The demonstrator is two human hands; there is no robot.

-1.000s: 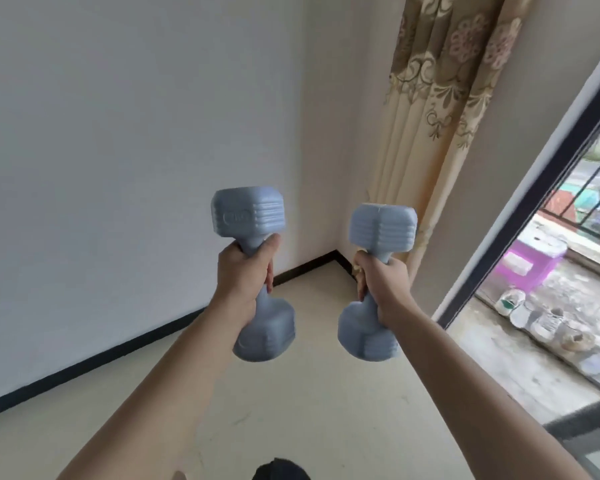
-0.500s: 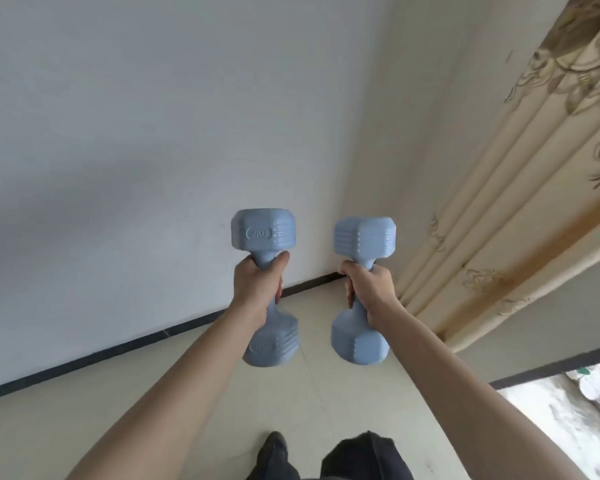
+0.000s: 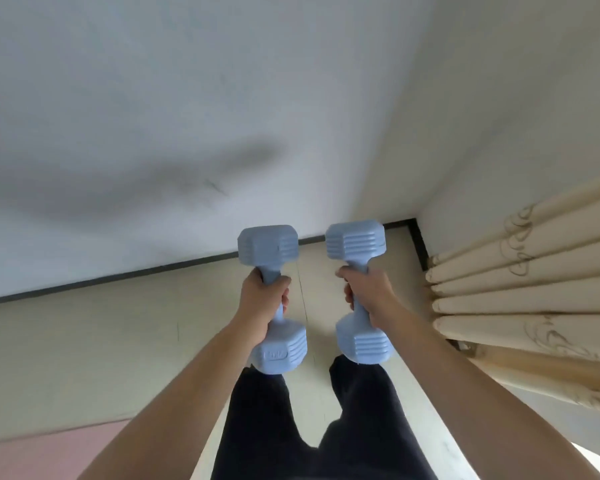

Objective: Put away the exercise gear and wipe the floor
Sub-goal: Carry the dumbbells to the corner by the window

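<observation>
Moved since a moment ago: both dumbbells sit lower and nearer the room corner, now above the person's dark trousers (image 3: pixel 257 427).

Item one: left dumbbell (image 3: pixel 267 245), pale blue, near upright, handle gripped in the left hand (image 3: pixel 265 299).

Item two: right dumbbell (image 3: pixel 355 242), matching, handle gripped in the right hand (image 3: pixel 368 292).

Both are in the air, apart, probably being carried to storage.

Surroundings: beige floor (image 3: pixel 84 341), black skirting (image 3: pixel 118 277), white wall (image 3: pixel 153 98), cream curtain (image 3: pixel 534 289), pink patch (image 3: pixel 32 459).

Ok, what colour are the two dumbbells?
Pale blue, both the left dumbbell and the right dumbbell; the head view shows it.
</observation>
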